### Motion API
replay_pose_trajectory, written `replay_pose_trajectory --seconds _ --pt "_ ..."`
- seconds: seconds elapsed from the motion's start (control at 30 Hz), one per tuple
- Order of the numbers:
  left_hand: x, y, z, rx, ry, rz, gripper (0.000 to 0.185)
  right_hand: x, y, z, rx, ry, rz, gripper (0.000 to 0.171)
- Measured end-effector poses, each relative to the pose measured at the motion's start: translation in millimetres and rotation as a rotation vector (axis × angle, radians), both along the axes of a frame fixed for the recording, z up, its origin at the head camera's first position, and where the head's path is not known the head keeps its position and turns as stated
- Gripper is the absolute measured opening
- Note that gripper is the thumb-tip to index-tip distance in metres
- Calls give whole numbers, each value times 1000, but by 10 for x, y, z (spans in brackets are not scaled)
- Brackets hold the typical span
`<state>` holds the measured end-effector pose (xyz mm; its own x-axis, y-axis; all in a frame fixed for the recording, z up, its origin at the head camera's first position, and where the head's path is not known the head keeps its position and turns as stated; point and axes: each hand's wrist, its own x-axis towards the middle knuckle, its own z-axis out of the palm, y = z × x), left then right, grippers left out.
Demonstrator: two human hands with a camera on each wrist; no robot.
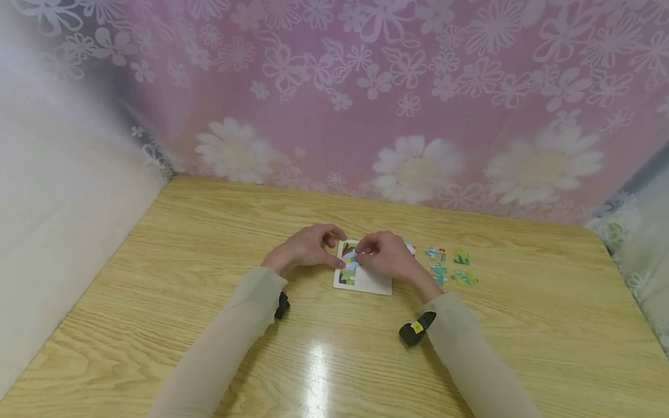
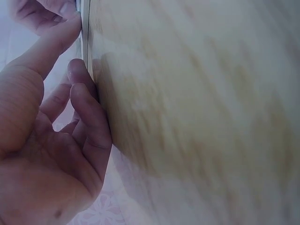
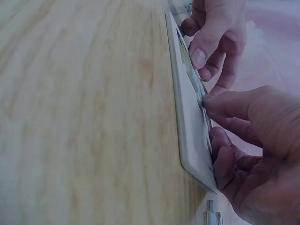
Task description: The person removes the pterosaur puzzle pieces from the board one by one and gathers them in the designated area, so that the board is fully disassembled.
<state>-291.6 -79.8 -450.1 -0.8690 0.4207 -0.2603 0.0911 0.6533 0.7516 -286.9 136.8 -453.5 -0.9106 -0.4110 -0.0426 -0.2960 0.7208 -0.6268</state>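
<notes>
My right hand (image 1: 388, 254) pinches a puzzle piece (image 1: 350, 259) between thumb and forefinger, pressing it onto the white puzzle tray (image 1: 371, 283), evidently to seat it among the pieces already laid at the tray's left side. My left hand (image 1: 307, 246) rests at the tray's left edge, thumb touching it, other fingers loosely curled and holding nothing; this appears to steady the tray. The tray lies flat near the middle of the wooden table (image 1: 188, 302), toward its far edge. Loose pieces (image 1: 449, 266) wait just right of it.
</notes>
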Motion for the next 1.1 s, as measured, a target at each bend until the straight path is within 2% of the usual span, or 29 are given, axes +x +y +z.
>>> replay_pose_trajectory --seconds 0.17,0.3,0.8,1.1 --pt "6 3 18 -10 0 -4 59 -4 8 13 -51 -41 -49 22" --pt "6 3 19 -8 -9 -3 58 -21 12 8 -65 -52 -43 28" --pt "-5 29 24 -27 -25 37 57 -50 -29 35 -72 -46 -31 14" --pt "-19 59 62 -65 -24 30 56 -105 -64 37 -134 -135 -49 12"
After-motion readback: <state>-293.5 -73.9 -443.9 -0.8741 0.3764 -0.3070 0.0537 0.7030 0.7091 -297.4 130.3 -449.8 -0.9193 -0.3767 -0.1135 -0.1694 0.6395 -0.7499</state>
